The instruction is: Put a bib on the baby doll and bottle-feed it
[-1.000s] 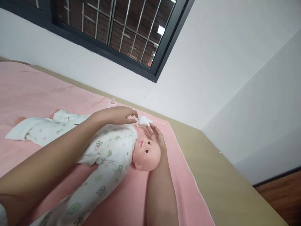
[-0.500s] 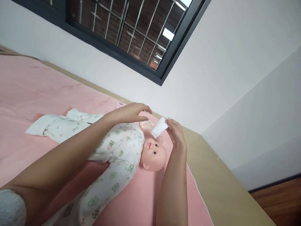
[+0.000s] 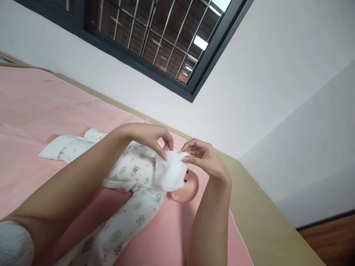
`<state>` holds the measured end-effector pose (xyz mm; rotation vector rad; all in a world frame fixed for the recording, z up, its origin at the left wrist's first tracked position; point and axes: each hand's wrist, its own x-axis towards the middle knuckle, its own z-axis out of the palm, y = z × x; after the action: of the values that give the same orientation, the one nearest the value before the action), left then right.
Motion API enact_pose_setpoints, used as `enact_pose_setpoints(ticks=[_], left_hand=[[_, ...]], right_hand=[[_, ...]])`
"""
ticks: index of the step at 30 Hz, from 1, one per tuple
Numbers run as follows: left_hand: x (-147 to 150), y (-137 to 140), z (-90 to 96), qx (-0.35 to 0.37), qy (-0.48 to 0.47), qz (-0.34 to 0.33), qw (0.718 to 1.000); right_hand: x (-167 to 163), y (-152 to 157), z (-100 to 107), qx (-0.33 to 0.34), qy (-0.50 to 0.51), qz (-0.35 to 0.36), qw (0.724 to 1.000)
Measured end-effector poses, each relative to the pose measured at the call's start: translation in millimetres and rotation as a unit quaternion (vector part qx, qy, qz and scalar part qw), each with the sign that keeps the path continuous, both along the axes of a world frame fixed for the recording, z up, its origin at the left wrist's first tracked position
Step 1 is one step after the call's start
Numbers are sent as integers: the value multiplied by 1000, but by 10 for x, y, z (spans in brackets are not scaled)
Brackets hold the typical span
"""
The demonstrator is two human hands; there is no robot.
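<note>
A white tissue (image 3: 172,171) hangs opened out between my two hands, over the chin and part of the face of a baby doll (image 3: 191,188). My left hand (image 3: 159,140) pinches its upper left edge between thumb and fingers. At the upper right corner my right hand (image 3: 201,155) grips it the same way. The doll lies on its back in a white outfit (image 3: 138,166) printed with small green bears, its bare head toward the right and its feet toward the left. The tissue hides the doll's mouth.
A pink sheet (image 3: 24,118) covers most of the wooden board (image 3: 257,221) beneath the doll. White walls (image 3: 277,85) rise behind and to the right. A dark-framed window (image 3: 191,88) with metal bars is set above. A small pale item (image 3: 177,143) lies partly hidden behind my hands.
The folded tissue, held before by my right hand alone, is now spread out. My left hand has closed from an open pose onto its edge, and the tissue has come over the doll's lower face.
</note>
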<state>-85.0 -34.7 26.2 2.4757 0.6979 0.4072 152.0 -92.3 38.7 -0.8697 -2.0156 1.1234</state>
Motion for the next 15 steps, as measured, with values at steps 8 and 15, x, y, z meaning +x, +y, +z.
enact_pose_setpoints(ticks=[8,15], left_hand=[[19,-77,26,33,-15,-19,999],[79,-172,47,85,-155,-2,984]], right_hand=[[66,39,-14,44,7,-43,998],[-42,129,-77,61,38,-78,994]])
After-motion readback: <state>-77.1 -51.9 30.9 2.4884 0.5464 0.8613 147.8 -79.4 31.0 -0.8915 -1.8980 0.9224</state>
